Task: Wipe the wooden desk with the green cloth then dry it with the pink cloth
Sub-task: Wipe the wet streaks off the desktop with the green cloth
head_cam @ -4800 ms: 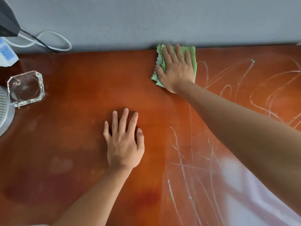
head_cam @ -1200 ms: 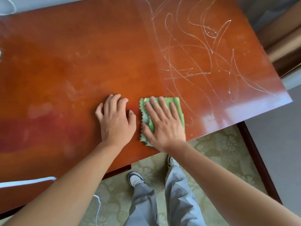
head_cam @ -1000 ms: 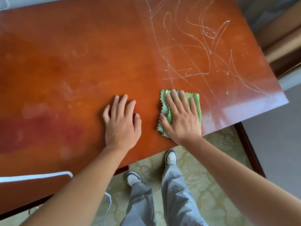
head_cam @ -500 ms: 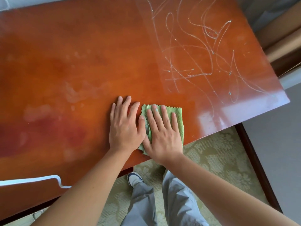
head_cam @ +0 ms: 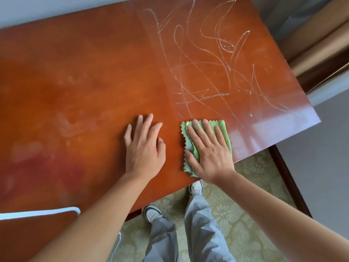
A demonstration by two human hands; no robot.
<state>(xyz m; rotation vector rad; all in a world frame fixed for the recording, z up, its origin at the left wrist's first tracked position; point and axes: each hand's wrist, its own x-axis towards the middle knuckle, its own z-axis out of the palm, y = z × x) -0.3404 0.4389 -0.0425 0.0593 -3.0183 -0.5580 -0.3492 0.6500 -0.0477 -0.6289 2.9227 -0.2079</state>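
Right hand (head_cam: 209, 154) presses green cloth (head_cam: 223, 129) flat on desk (head_cam: 85, 82), left hand (head_cam: 144, 148) splayed beside

cloth (head_cam: 222, 127) under right hand (head_cam: 209, 154) | left hand (head_cam: 144, 148) beside, on desk (head_cam: 85, 82)

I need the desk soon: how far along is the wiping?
Partly done: the wooden desk looks smeared on its left. In hand: the right hand presses the green cloth flat near the front edge. Left: the wet squiggles at right, then drying; no pink cloth in view.
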